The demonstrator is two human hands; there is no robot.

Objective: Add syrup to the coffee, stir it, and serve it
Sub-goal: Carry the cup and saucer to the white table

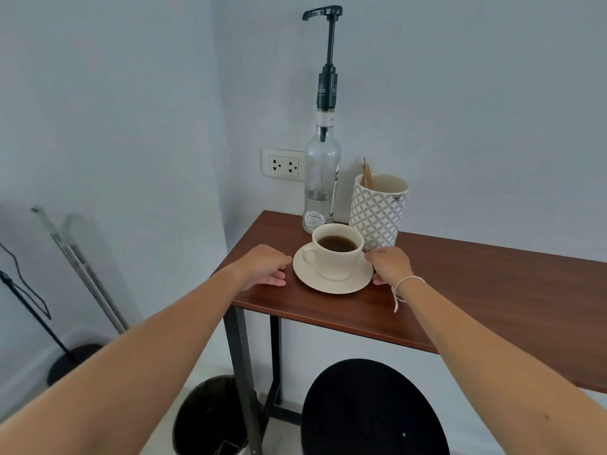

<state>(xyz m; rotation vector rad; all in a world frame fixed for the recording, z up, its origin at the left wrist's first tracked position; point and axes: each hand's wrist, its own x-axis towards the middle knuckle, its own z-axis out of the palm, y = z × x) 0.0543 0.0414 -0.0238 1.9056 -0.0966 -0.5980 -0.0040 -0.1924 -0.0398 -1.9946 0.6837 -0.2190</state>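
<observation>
A cream cup [335, 262] of dark coffee stands on a matching saucer [328, 286] near the left end of the brown table [492, 290]. My left hand [262, 266] rests on the table just left of the saucer, fingers curled and a small gap from the rim. My right hand [389, 266] is at the saucer's right rim, with fingers over the edge and thumb beside it. Behind the cup stands a clear syrup bottle [322, 178] with a tall black pump. Beside the bottle, a patterned white holder [376, 211] keeps wooden stir sticks [367, 175].
The table stands in a wall corner, with a power outlet [284, 165] behind the bottle. A black round stool [371, 412] sits below the table's front edge, a dark bin [210, 418] by the table leg. A black stand [65, 359] and leaning poles are at the left.
</observation>
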